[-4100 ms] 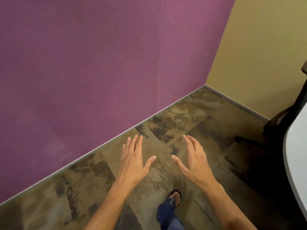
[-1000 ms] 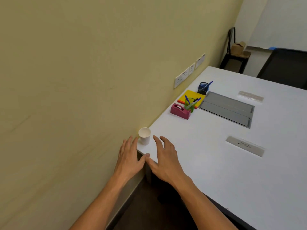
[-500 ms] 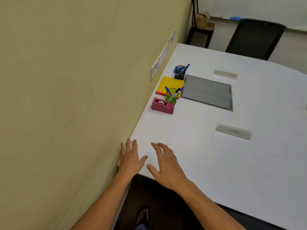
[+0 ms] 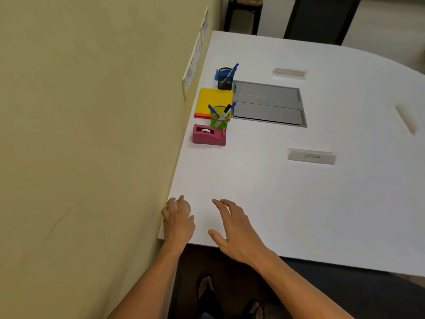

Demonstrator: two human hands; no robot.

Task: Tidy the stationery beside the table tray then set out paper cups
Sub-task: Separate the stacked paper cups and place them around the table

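A white paper cup (image 4: 185, 206) stands at the near left corner of the white table (image 4: 264, 203), against the wall. My left hand (image 4: 178, 223) covers it from behind, fingers and thumb wrapped around it, so most of it is hidden. My right hand (image 4: 234, 231) hovers open over the table's front edge, right of the cup. Further back along the wall sit a pink tape dispenser (image 4: 208, 135), a green mesh pen cup (image 4: 219, 118), a yellow notepad (image 4: 213, 99) and a black pen holder (image 4: 225, 78), all left of the grey table tray (image 4: 268, 103).
Three name plates lie on the table: one labelled (image 4: 311, 156), one behind the tray (image 4: 289, 73), one at the right (image 4: 404, 119). Wall sockets (image 4: 193, 65) line the yellow wall. Dark chairs (image 4: 322, 17) stand at the far end. My sandalled feet (image 4: 207, 288) show below.
My left hand has slid forward onto the paper cup and curled around it. My right hand has stayed open beside it. The view has tilted down and closer to the table.
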